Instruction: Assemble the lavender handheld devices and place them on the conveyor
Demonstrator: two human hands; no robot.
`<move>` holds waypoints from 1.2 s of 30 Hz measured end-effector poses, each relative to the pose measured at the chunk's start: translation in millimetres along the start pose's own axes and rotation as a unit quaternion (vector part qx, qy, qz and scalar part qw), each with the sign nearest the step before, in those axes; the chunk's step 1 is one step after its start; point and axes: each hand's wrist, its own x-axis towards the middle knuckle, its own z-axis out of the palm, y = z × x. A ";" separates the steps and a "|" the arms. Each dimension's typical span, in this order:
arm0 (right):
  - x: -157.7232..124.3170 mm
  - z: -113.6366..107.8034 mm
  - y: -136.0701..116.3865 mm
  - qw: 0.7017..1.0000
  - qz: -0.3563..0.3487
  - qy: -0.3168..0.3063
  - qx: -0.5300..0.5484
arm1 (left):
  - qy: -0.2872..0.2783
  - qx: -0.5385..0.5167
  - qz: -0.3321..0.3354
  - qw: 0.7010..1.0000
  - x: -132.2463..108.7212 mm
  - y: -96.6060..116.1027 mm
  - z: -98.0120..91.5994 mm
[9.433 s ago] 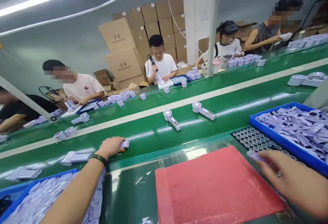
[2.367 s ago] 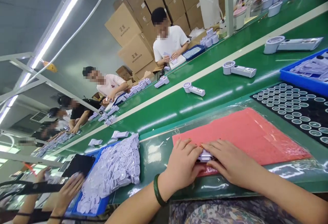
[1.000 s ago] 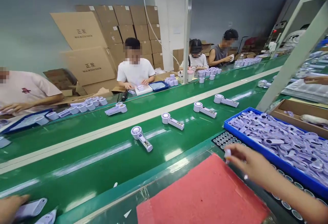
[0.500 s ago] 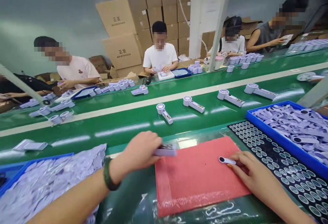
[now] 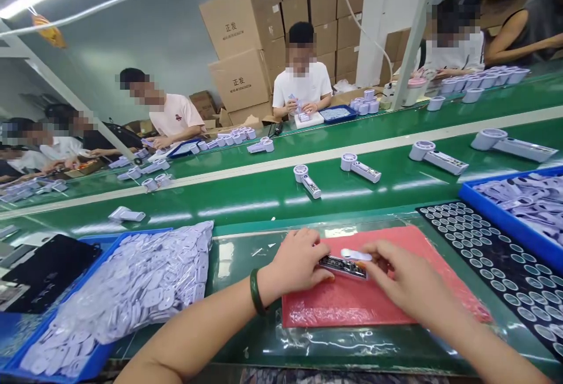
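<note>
- Handle (image 5: 343,268) of lilac plastic, long and flat with a dark glossy strip, lies on the red mat (image 5: 316,309), its long axis running left to right, tilted slightly downward to the right.
- Left hand (image 5: 299,258): curled, gripping the handle's left end.
- Right hand (image 5: 400,269): half-closed, pressing on its right end.

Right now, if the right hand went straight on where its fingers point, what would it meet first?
Likely the small lilac plastic part first, just above the fan handle; depth is unclear.
</note>
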 end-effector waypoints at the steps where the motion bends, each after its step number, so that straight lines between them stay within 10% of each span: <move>1: 5.1 7.2 -10.3 1.000 -0.015 -0.015 -0.016 | 0.002 -0.029 -0.002 1.000 -1.5 -2.2 0.1; 10: 14.0 31.4 -25.0 0.995 -0.059 -0.048 -0.071 | 0.062 -0.189 0.038 0.979 -8.3 -9.4 13.2; 20: 17.1 43.9 4.2 0.972 0.012 -0.100 0.212 | 0.058 -0.210 0.027 0.976 -9.1 -1.9 11.7; 36: -11.9 45.8 -3.6 0.991 -0.065 -0.068 0.093 | 0.037 -0.107 -0.009 0.994 -28.9 28.5 8.8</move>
